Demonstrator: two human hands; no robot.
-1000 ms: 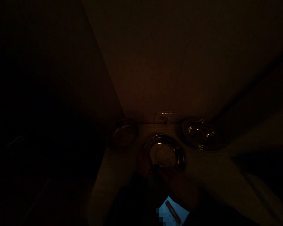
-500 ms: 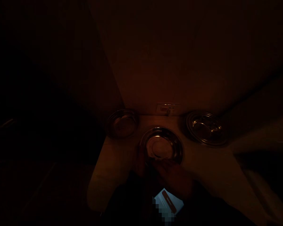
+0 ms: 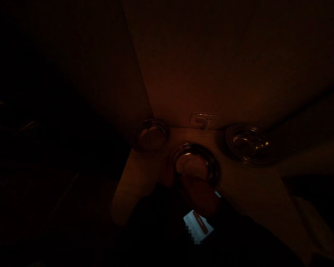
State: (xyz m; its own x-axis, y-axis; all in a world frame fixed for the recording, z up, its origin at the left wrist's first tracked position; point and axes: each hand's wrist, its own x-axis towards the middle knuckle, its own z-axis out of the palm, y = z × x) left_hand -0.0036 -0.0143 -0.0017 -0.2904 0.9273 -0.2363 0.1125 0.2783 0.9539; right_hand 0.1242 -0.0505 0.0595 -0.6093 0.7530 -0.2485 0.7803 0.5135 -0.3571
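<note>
The view is very dark. A round, shiny metal plate (image 3: 193, 165) with a raised rim sits at the middle of the table. My left hand (image 3: 167, 172) is at its left rim, with the fingers appearing to curl round the edge. Across the near side of the same plate reaches my right hand (image 3: 200, 194); its fingertips are over the near rim, and darkness hides whether they grip anything. A bright phone-like screen (image 3: 199, 226) glows below my right wrist, partly covered by the sleeve.
Another metal plate (image 3: 151, 137) stands at the table's back left. A stack of metal plates (image 3: 245, 144) is at the back right. The pale table (image 3: 139, 178) meets a wall bearing a socket panel (image 3: 204, 119). Deep shadow lies left of the table.
The whole view has shifted, so the table and plates appear slightly higher and farther right. My right hand has drawn in a little toward the left near rim.
</note>
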